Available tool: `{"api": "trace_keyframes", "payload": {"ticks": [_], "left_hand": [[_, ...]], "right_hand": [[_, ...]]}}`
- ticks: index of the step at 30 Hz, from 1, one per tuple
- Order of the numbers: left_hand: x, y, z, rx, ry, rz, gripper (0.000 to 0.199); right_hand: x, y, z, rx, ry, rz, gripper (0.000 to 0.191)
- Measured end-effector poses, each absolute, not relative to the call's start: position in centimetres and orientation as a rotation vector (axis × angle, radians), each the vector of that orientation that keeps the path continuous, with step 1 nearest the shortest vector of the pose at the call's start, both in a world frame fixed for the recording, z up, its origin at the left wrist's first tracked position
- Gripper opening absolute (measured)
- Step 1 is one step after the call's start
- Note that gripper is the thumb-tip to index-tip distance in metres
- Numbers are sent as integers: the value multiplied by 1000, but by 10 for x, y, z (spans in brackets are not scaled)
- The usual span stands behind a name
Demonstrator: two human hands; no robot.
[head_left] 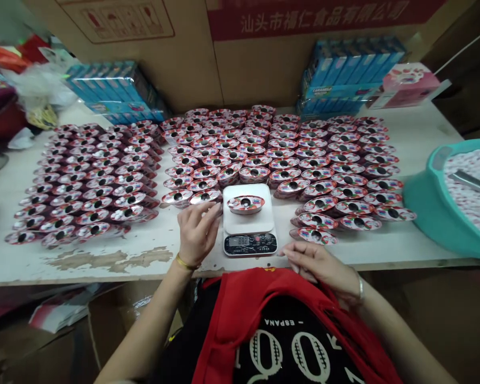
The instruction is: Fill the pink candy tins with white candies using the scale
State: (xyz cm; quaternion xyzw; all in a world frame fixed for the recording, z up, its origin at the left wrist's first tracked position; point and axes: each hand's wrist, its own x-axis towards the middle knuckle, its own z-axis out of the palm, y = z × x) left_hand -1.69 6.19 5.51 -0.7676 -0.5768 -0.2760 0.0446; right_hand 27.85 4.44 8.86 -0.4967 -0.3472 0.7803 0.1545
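The left hand (198,234) is half open, with the fingers a little curled, and it grips nothing. Its fingertips are just beside the front cups of a middle group of oval foil-topped cups (205,197). The right hand (320,269) is also empty, with the fingers lying nearly straight and close together, near the front edge of the counter (32,266). Between the hands stands a digital scale (240,221), and one oval cup (245,204) lies on its white platform. The numbers on its display (250,244) are too blurred to read exactly. Many more cups lie in tight rows on the counter, on both sides of the scale. At the right side is a teal plastic basin (456,146), full of small red-and-white pieces, with a metal scoop (474,184) in it. Behind the rows stand blue packed boxes (352,74) and a pink box (404,85).
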Motion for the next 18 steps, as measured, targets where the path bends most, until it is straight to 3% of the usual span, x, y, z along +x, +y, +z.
{"api": "trace_keyframes", "payload": {"ticks": [7,18], "left_hand": [[-13,96,68,-2574,-1625,-611,29],[2,112,78,-2673,-1575,-683,17]], "right_hand": [[286,23,37,-1528,-759,2192,50],[282,27,22,-1508,-727,2172,58]]}}
